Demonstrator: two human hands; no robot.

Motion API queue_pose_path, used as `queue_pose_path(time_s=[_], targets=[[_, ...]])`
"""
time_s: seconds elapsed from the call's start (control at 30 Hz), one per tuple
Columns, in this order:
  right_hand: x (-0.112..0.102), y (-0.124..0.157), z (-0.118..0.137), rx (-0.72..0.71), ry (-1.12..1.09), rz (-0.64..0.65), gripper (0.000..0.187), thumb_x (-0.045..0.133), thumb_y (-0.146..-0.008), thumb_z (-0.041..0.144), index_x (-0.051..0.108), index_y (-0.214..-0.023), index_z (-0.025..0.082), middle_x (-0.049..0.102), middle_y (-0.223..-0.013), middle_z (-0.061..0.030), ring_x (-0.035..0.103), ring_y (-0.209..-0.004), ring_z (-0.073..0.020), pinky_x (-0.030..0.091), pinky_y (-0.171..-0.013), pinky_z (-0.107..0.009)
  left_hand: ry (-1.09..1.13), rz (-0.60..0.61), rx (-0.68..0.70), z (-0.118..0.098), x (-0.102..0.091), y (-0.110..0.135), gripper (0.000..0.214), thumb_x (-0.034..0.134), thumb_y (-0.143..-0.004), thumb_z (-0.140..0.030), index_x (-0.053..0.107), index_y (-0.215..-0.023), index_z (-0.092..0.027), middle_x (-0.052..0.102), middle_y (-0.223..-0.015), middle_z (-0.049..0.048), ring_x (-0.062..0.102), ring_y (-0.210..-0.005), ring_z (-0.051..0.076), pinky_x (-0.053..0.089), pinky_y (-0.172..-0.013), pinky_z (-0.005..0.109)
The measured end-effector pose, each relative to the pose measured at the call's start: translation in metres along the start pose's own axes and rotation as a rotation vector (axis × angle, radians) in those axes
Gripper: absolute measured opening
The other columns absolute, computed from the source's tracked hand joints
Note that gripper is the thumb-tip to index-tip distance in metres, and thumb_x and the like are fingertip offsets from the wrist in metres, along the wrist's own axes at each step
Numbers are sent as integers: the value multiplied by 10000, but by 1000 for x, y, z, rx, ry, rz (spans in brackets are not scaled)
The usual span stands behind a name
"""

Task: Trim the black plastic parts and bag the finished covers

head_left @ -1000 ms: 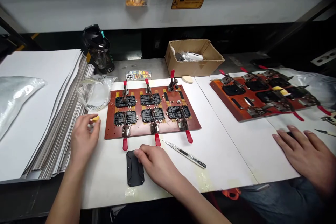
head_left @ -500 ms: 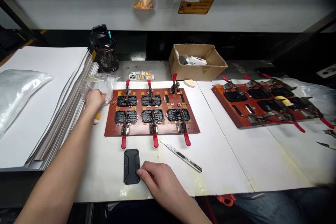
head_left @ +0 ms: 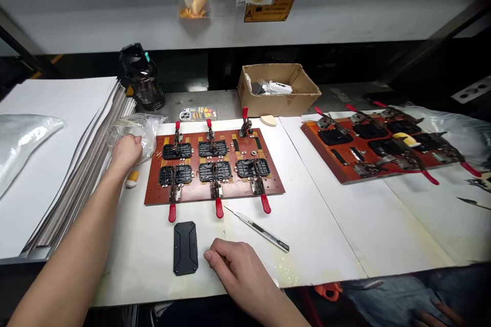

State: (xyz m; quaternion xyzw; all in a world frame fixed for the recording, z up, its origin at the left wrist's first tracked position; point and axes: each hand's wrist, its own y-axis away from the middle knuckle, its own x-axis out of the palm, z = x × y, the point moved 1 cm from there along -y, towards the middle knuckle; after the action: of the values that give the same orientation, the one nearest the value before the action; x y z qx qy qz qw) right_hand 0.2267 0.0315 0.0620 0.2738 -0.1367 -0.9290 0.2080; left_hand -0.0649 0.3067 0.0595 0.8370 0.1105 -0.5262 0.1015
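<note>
My left hand [head_left: 126,150] reaches to the clear plastic bag [head_left: 132,133] lying left of the red fixture board [head_left: 213,166], and its fingers curl on the bag's edge. A small yellow piece [head_left: 132,179] lies on the white sheet just below that hand. My right hand [head_left: 236,268] rests on the white sheet near the table's front edge, fingers loosely curled and holding nothing, just right of a flat black cover [head_left: 185,248]. The board carries several black parts under red-handled toggle clamps. A slim utility knife [head_left: 257,228] lies between the board and my right hand.
A tall stack of white sheets [head_left: 57,153] with a plastic bag on top fills the left. Behind the board stand a dark water bottle [head_left: 141,79], a phone [head_left: 198,113] and a cardboard box [head_left: 278,89]. A second clamp board [head_left: 383,145] lies at the right.
My left hand put down the yellow piece and moved up to the plastic bag. My right hand slid off the black cover to its right. The other person's hand left the right side of the table.
</note>
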Motion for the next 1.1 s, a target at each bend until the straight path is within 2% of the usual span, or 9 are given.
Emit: queue_pose_path(time_s=[0.1,0.3,0.4,0.47,0.6,0.77,0.83,0.93,1.1], targets=[[-2,-1,-1,0,-70,-13,415,428,-1052,452,479,-728,197,490,-660,52,411,-617,-96,262,-594,-249,229,5,-31,-6,-18,39,246,595,-992,-368,597,-879,-150,606,-888,35,596,-870,211,493,-848,390],[-10,-31,39,-103,-246,-238,174,564,-1000,405,618,-1006,240,633,-861,42,555,-757,-115,409,-693,-230,844,318,-2,-28,-19,151,352,543,-929,-514,485,-803,-190,442,-648,-30,390,-552,111,314,-499,215],[-13,-54,65,-287,-241,-231,603,772,-846,410,521,-1377,273,631,-1263,-28,600,-1103,-189,467,-918,-282,980,333,-35,-38,-3,193,382,627,-920,-551,534,-841,-189,440,-632,-44,377,-548,101,327,-500,200],[-15,-66,70,-308,-255,-181,601,771,-843,391,544,-1387,275,637,-1285,-41,605,-1148,-213,484,-929,-300,1046,334,-52,-37,2,211,339,675,-923,-520,604,-948,-190,503,-693,-32,412,-586,101,362,-531,196],[-19,-74,52,-210,-459,-125,249,519,-1000,274,731,-1125,239,747,-1012,-7,688,-884,-150,506,-810,-259,902,379,44,-21,-12,232,296,682,-947,-455,691,-1110,-207,643,-844,28,549,-712,158,480,-691,271],[-25,-66,40,-118,-405,-14,198,582,-956,275,758,-883,220,748,-842,34,675,-696,-118,474,-688,-227,322,-274,572,-21,-41,239,349,697,-937,-258,667,-1285,-273,535,-1425,80,518,-1288,309,366,-1123,448],[-25,-63,44,-151,-315,6,193,622,-926,266,739,-782,216,723,-760,42,654,-684,-117,440,-654,-219,262,-68,710,-26,-40,233,403,664,-961,-283,620,-1362,-289,481,-1503,66,469,-1360,313,349,-1150,437],[-25,-61,44,-114,-332,0,160,646,-909,283,737,-792,220,714,-745,38,627,-665,-116,423,-629,-217,321,320,541,-25,-32,222,239,541,-1036,-406,679,-1197,-295,691,-1154,7,654,-990,198,494,-847,279],[-31,-53,27,-41,-407,-47,143,609,-952,318,733,-951,247,723,-854,30,650,-744,-121,451,-690,-222,399,335,220,-11,-22,221,327,506,-1024,-562,644,-985,-267,668,-869,-39,602,-797,162,430,-703,254]])
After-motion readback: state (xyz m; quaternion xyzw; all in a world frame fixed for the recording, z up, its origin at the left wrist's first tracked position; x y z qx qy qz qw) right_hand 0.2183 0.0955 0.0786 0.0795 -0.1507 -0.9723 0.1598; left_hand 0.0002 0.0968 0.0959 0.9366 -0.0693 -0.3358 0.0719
